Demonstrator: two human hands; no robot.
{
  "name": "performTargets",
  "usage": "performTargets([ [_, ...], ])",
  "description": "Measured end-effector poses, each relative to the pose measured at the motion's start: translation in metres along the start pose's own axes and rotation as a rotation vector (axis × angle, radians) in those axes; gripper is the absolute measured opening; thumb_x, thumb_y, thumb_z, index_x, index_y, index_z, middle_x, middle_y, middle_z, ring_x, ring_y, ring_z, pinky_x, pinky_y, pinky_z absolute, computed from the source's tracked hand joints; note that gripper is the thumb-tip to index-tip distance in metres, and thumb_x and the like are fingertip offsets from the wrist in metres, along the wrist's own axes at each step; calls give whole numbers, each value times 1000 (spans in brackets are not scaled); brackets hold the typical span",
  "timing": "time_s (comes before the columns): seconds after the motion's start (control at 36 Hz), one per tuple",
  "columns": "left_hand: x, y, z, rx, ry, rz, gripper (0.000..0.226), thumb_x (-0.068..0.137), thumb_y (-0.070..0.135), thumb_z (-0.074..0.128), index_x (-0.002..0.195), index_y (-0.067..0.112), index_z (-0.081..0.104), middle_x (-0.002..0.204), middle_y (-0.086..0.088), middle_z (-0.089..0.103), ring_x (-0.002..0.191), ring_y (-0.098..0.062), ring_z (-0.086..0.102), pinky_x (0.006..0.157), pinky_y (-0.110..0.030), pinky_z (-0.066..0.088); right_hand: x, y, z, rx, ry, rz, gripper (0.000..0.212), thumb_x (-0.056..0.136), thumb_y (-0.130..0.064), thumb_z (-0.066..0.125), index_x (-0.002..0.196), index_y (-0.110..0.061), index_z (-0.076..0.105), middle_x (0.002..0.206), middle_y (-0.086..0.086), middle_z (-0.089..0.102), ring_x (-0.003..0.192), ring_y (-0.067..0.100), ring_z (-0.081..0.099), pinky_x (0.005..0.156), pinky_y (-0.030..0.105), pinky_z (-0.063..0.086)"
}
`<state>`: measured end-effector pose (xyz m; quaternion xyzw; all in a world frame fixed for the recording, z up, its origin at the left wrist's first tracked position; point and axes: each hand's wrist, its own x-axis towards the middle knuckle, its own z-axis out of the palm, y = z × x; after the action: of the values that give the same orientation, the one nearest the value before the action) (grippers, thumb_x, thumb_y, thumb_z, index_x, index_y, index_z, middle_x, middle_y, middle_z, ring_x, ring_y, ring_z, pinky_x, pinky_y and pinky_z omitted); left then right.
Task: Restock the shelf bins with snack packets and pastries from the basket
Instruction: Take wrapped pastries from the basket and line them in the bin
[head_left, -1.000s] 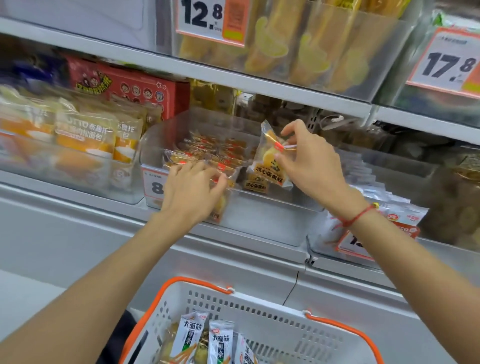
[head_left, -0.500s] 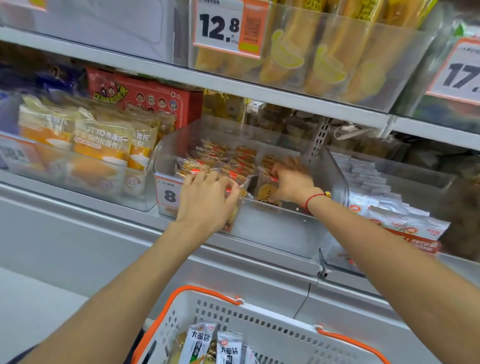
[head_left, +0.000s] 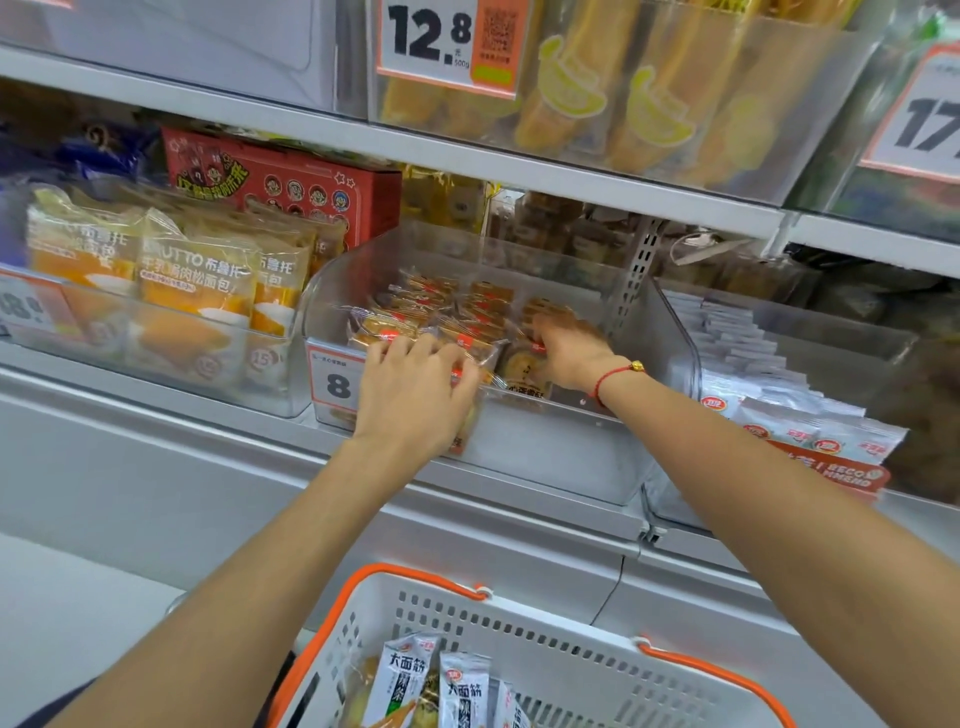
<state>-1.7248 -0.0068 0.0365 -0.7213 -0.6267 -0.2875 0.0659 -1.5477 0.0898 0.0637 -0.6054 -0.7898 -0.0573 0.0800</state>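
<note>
Settling pastry: right hand (head_left: 566, 356) reaches into the right end of the clear shelf bin (head_left: 519, 457), fingers curled down onto a wrapped pastry (head_left: 519, 366) standing just below and left of the palm.
Left hand: left hand (head_left: 415, 395) lies over the bin's front wall, fingers spread flat on the front row of packets (head_left: 410, 322), pressing them back.
Nearer hand: the right; the gap sits on its side.
Supply: basket (head_left: 550, 629) below both arms, snack packets (head_left: 462, 691) upright inside.
</note>
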Motion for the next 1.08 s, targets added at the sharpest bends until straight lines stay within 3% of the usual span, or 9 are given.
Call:
performTargets([
  [0.08,0,0,0,-7,-5,9,41,101,37,29,116,21,63,119,0,61,110,-21,51,98,-38,29,-1,3,-4,56,-61,13,41,82,-13,72,117,-10,51,114,12,57,89,23,51,71,30,42],
  [0.17,-1,-1,0,-26,6,10,40,100,37,30,115,21,64,119,0,62,110,-21,51,99,-38,29,-4,7,-11,113,-101,21,46,81,-13,72,122,-8,52,117,12,58,96,25,56,78,33,50],
  [0.33,-2,3,-4,-113,97,32,30,99,32,42,116,21,64,119,2,63,113,-18,50,99,-36,29,-38,9,-32,270,42,-23,46,83,-21,72,125,-14,55,103,1,63,94,20,61,80,33,51],
  [0.44,-13,15,-8,-139,255,126,20,92,30,54,94,19,70,98,2,70,95,-22,56,80,-34,32,-79,4,-38,413,259,-66,19,84,-27,70,102,-22,66,71,-10,60,64,1,55,66,23,44],
  [0.56,-39,35,-17,-217,300,136,19,88,37,55,82,24,68,74,10,63,73,-15,55,62,-26,34,-130,-5,-33,455,399,-186,6,85,-30,68,90,-27,65,60,-9,54,55,4,49,55,27,43],
  [0.64,-60,45,-13,-173,45,94,18,90,44,53,89,30,65,79,13,62,78,-13,57,61,-26,39,-167,-9,-13,405,308,-183,7,86,-32,66,92,-29,64,63,-9,55,56,1,48,58,30,44],
  [0.78,-93,34,27,-1,-474,-10,24,92,42,49,101,29,67,104,6,70,99,-22,63,72,-29,42,-214,-2,60,369,-117,-19,11,88,-28,60,96,-28,67,79,-6,68,76,11,62,64,27,44],
  [0.94,-139,15,85,119,-853,-52,31,94,38,48,106,20,69,104,1,67,98,-22,64,81,-30,46,-260,4,142,449,-497,129,16,90,-20,61,104,-19,69,107,2,68,94,17,62,82,28,47],
  [1.08,-183,8,133,278,-1205,47,35,93,22,50,127,14,54,118,-5,64,100,-25,61,83,-38,50,-290,-1,194,458,-693,137,20,90,-19,59,107,-18,69,120,4,62,107,23,58,80,28,44],
])
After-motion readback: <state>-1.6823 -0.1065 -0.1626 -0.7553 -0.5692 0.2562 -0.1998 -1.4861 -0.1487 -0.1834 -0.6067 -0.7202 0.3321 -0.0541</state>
